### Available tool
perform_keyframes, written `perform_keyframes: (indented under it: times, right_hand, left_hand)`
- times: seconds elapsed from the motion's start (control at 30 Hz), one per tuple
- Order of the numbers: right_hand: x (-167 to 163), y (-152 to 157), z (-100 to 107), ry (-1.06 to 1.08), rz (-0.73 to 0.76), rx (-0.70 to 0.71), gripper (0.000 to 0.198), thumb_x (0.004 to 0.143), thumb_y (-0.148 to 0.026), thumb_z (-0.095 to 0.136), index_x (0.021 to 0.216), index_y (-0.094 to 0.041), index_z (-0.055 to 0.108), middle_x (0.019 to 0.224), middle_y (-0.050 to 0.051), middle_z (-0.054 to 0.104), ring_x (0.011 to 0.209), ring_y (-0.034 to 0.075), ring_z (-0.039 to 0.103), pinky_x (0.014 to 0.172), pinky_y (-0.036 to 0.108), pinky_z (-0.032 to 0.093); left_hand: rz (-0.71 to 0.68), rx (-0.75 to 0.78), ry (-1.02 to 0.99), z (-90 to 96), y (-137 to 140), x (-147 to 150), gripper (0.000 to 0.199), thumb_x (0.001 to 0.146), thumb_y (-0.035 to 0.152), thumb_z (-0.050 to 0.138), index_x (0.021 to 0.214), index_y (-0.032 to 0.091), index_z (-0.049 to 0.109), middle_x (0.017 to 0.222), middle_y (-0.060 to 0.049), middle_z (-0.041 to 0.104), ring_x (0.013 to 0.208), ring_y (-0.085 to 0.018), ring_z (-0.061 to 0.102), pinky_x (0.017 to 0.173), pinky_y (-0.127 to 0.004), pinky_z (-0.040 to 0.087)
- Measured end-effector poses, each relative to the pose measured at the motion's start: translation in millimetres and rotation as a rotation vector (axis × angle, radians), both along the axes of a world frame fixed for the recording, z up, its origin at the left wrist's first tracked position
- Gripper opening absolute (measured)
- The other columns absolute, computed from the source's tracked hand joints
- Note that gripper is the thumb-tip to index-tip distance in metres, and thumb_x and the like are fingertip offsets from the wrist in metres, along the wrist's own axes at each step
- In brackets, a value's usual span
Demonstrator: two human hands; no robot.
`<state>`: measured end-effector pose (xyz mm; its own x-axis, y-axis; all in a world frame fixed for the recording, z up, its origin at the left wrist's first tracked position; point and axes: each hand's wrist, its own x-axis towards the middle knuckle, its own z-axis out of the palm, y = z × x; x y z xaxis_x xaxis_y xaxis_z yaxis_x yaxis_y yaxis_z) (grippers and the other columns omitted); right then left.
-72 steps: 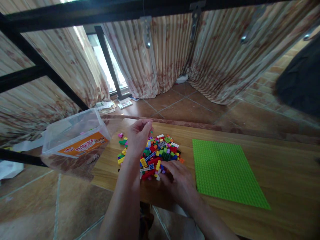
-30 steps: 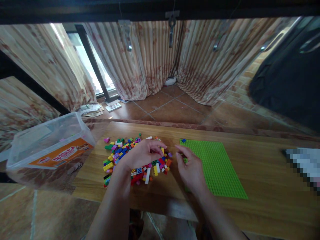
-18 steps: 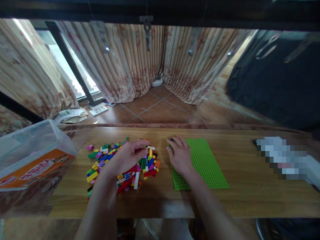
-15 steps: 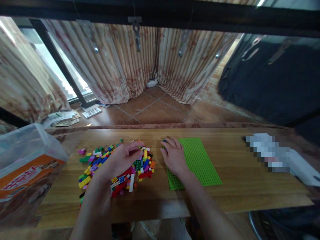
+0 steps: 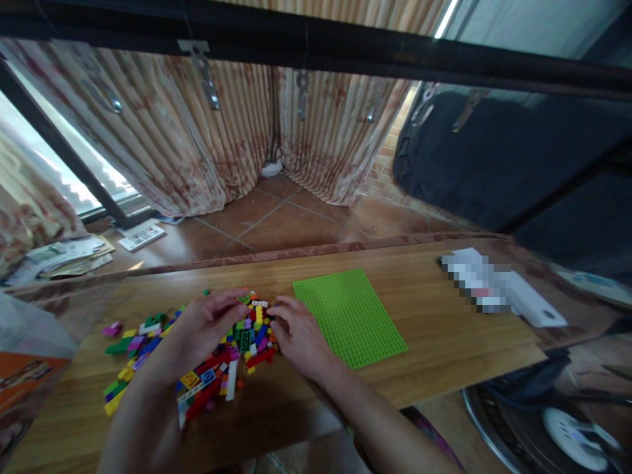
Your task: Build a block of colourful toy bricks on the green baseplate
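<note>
A pile of mixed plastic building bricks (image 5: 245, 340) lies on the left part of the wooden table. My left hand (image 5: 210, 322) is over the pile, its thumb and curved fingers apart. A small green piece (image 5: 243, 299) shows in the gap by its fingertips; I cannot tell whether they touch it. At the pile's right edge is my right hand (image 5: 299, 336), its thumb and fingers bent together. A small dark bit shows at those fingertips, too unclear to name. The green studded baseplate (image 5: 350, 319) lies flat just right of this hand.
A clear plastic box (image 5: 29, 329) with an orange label stands at the left edge. Toward the table's right end lies a white object (image 5: 536, 299) beside a blurred-out item. A dark bar (image 5: 296, 46) with hanging metal clips crosses overhead. Papers (image 5: 64, 257) lie beyond the table.
My right hand has left the baseplate's far left corner and moved left to the bricks. My left hand remains over the pile. The view has turned to the right.
</note>
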<state>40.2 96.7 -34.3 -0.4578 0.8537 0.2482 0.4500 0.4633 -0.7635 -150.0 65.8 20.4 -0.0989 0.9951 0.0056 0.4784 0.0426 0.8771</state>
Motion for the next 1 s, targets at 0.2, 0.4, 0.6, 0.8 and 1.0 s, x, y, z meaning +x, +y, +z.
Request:
perform_keyframes:
  times: [0.2,0.4,0.6,0.8,1.0]
  right_hand:
    - [5,1,10,0.082,-0.052,-0.097,0.024,0.088,-0.017,0.055,0.106,-0.02,0.071,0.123,0.01,0.065,0.12,0.02,0.059,0.106,0.04,0.044]
    - [10,-3,5,0.222,0.05,-0.173,0.023,0.09,-0.019,0.051,0.105,-0.019,0.069,0.118,0.01,0.068,0.106,0.016,0.065,0.095,0.034,0.052]
    - [14,-7,4,0.184,0.026,0.029,0.019,0.089,-0.022,0.056,0.099,-0.022,0.072,0.112,0.009,0.07,0.105,0.021,0.065,0.094,0.04,0.052]
    - [1,-38,5,0.149,0.18,0.239,0.019,0.09,-0.02,0.057,0.104,-0.023,0.07,0.123,0.01,0.064,0.111,0.021,0.062,0.095,0.041,0.052]
    - [-24,-83,9,-0.004,0.45,0.343,0.025,0.091,-0.019,0.056,0.113,-0.023,0.065,0.135,0.012,0.057,0.122,0.025,0.051,0.1,0.047,0.046]
  left_hand:
    - [0.021,0.01,-0.029,-0.9,-2,-5,0.045,0.077,0.051,0.069,0.107,0.018,0.071,0.096,-0.009,0.077,0.086,-0.025,0.07,0.08,-0.036,0.057]
    - [0.229,0.12,-0.224,5.0,-7,-2,0.042,0.077,0.044,0.071,0.107,0.015,0.069,0.082,-0.006,0.075,0.073,-0.018,0.069,0.067,-0.027,0.055]
    - [0.492,0.351,-0.381,10.3,-4,-3,0.021,0.075,0.029,0.071,0.091,0.015,0.071,0.07,-0.001,0.071,0.065,-0.011,0.065,0.065,-0.023,0.053]
    - [0.762,0.615,-0.51,20.4,-9,-20,0.01,0.077,0.026,0.069,0.083,0.018,0.071,0.062,0.002,0.066,0.054,-0.006,0.058,0.056,-0.019,0.048]
    - [0.959,0.813,-0.64,50.9,-41,-44,0.008,0.083,0.022,0.064,0.077,0.019,0.069,0.061,0.004,0.062,0.05,-0.004,0.052,0.054,-0.018,0.045]
